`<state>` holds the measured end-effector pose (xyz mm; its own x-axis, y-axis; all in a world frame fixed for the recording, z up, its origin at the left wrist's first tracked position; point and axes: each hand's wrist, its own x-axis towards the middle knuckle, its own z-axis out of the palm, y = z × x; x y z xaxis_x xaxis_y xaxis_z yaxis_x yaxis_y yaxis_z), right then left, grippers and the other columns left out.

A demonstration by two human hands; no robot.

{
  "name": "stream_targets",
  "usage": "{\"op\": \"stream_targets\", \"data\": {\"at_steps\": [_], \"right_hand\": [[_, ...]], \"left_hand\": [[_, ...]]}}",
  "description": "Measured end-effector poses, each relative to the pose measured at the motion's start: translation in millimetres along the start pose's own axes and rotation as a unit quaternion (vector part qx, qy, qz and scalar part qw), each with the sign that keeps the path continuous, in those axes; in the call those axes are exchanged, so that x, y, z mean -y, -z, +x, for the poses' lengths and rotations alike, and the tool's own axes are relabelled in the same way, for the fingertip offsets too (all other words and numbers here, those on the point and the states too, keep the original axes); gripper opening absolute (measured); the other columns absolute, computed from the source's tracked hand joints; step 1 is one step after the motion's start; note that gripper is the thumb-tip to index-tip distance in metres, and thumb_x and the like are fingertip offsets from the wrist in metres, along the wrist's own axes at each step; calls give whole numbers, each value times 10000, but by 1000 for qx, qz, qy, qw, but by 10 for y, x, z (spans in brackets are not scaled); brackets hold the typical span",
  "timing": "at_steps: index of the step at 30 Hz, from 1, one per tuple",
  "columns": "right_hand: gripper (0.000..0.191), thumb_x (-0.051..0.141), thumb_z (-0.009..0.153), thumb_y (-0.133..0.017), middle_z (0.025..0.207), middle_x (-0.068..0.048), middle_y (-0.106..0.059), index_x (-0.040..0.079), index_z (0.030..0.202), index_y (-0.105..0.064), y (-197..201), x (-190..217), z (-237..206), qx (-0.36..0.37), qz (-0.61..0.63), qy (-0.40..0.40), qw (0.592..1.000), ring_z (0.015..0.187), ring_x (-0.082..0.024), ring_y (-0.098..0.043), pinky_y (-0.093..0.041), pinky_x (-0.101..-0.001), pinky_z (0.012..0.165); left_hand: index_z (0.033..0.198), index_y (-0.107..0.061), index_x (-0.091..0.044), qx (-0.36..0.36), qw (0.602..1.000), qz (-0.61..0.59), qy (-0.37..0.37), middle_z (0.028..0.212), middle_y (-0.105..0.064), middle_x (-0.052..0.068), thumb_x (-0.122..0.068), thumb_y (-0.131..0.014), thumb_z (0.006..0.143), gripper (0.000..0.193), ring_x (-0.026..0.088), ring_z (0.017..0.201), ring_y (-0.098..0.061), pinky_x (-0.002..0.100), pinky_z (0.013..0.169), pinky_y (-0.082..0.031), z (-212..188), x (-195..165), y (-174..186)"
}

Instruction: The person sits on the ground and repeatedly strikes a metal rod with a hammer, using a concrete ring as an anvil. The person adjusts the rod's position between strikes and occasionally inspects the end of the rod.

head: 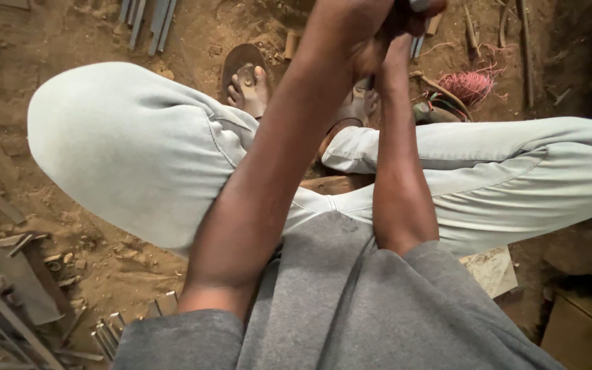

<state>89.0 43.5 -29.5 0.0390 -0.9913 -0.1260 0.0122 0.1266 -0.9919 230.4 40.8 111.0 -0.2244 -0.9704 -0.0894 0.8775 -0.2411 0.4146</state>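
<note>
Both my arms reach forward over my knees, and the hands meet at the top edge of the head view. My left hand (358,34) is curled into a fist. My right hand (412,14) presses against it, partly cut off by the frame. A small grey metal piece (419,4) shows between the fingers, and both hands seem to grip it. Most of it is hidden. Below the hands are my feet in sandals (248,82) on the dirt floor.
A tangle of red wire (471,85) lies on the ground at the upper right. Metal strips (145,20) lie at the top left, with scrap metal bars (8,301) and short cut pieces (107,336) at the lower left. A pale board (495,270) sits under my right thigh.
</note>
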Motion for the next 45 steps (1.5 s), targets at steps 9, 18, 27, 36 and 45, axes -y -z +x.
{"op": "stream_targets", "data": {"at_steps": [9, 18, 27, 36, 45], "right_hand": [[344, 227, 1044, -487, 1249, -88, -654, 2, 1294, -562, -43, 114, -29, -7, 36, -15, 999, 1160, -205, -646, -558, -361, 998], [400, 319, 1074, -426, 1318, -57, -636, 31, 1328, -536, -60, 108, -11, -20, 171, -52, 984, 1241, -173, -615, -512, -324, 1071], [246, 232, 1078, -555, 1184, -78, -647, 37, 1228, -543, -61, 226, -68, -27, -45, 21, 998, 1119, -178, -622, -524, -362, 983], [213, 167, 1055, -647, 1111, -40, -625, -1, 1167, -580, -33, 97, -35, -2, -15, 47, 999, 1048, -156, -578, -515, -353, 938], [316, 131, 947, -840, 871, -48, -569, -29, 983, -570, -79, 301, -141, 24, -110, 30, 993, 793, -146, -498, -432, -354, 696]], "left_hand": [[808, -564, -26, 27, 999, 11, 24, 716, -602, 102, -150, -522, 1057, 281, 181, 631, -535, 355, 604, -476, -106, -118, -40], [781, -564, -33, 29, 999, -32, 22, 707, -596, 101, -84, -597, 1009, 236, 177, 623, -556, 360, 606, -504, -99, -81, -7], [794, -673, 6, -88, 995, -14, -35, 666, -691, 140, -40, -707, 904, 125, 202, 588, -676, 355, 579, -585, -102, 11, 40], [799, -680, 25, -102, 993, 15, -48, 669, -697, 150, -48, -731, 905, 138, 221, 582, -685, 362, 578, -583, -57, 139, 174], [813, -655, 25, -155, 976, 133, -80, 659, -647, 84, -47, -739, 909, 147, 146, 533, -598, 327, 487, -479, -105, 306, 314]]}}
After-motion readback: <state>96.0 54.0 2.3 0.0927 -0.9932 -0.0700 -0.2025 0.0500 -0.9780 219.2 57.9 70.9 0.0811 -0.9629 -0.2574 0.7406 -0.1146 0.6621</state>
